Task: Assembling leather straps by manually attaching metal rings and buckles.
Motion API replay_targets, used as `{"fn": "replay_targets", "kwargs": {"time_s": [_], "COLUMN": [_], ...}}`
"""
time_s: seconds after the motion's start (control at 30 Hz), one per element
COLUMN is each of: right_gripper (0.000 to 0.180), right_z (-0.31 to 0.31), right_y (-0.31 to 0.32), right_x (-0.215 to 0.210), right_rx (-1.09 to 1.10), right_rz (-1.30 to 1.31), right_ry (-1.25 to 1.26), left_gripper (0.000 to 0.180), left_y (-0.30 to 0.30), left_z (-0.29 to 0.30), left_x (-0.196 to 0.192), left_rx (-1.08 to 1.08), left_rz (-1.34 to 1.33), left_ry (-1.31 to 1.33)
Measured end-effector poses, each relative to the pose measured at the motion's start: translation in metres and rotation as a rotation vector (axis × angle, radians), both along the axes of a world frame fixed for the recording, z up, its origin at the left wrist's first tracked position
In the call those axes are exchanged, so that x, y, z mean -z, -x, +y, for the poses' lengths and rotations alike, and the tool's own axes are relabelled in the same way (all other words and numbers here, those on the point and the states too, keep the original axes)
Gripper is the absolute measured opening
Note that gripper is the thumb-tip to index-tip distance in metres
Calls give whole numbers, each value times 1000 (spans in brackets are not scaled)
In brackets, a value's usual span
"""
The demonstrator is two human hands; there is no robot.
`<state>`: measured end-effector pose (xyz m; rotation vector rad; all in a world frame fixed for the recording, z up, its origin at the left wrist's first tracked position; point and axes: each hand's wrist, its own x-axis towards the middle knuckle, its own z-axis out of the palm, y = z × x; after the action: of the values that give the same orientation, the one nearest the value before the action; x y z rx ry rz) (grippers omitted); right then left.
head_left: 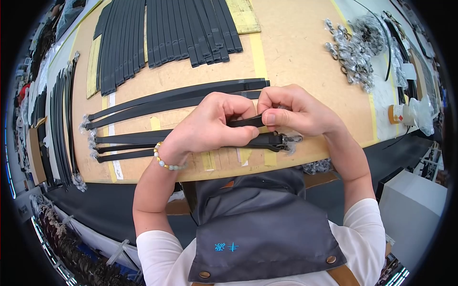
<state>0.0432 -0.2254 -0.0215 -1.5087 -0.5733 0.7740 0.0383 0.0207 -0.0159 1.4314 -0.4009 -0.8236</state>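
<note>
My left hand (207, 121) is closed round a black strap (247, 122), thumb and bent fingers pinching it near one end. Close beside it, my right hand (303, 113) pinches the strap's end between thumb and forefinger; whatever else its curled fingers cover is hidden. Under and around my hands lie several more black straps (157, 105), spread sideways on the table. Plastic-wrapped metal fittings (92, 138) sit at their left ends. Just below my right hand, a metal clasp (289, 139) in clear plastic is at the end of another strap.
A wide row of black straps (167, 33) covers the table's far side. At the far right is a heap of plastic-wrapped metal clasps (350, 57). An orange-labelled container (397, 114) stands at the right edge. More straps (59, 121) hang along the left.
</note>
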Motion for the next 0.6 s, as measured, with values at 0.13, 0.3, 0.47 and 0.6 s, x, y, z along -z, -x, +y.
{"fn": "replay_targets", "kwargs": {"time_s": [0.13, 0.3, 0.47, 0.6], "right_gripper": [25, 23, 23, 22], "right_z": [0, 0, 1, 2], "right_y": [1, 1, 2, 2], "right_x": [-2, -2, -3, 1], "right_rx": [38, 31, 31, 25], "right_rz": [69, 88, 64, 51], "right_ry": [-31, -28, -25, -34], "left_gripper": [19, 16, 20, 25], "left_y": [0, -2, -2, 1], "left_z": [0, 2, 2, 0], "left_x": [-1, -3, -5, -1], "left_rx": [2, 26, 24, -2], "left_rz": [3, -32, 72, 14], "left_ry": [0, 31, -20, 0]}}
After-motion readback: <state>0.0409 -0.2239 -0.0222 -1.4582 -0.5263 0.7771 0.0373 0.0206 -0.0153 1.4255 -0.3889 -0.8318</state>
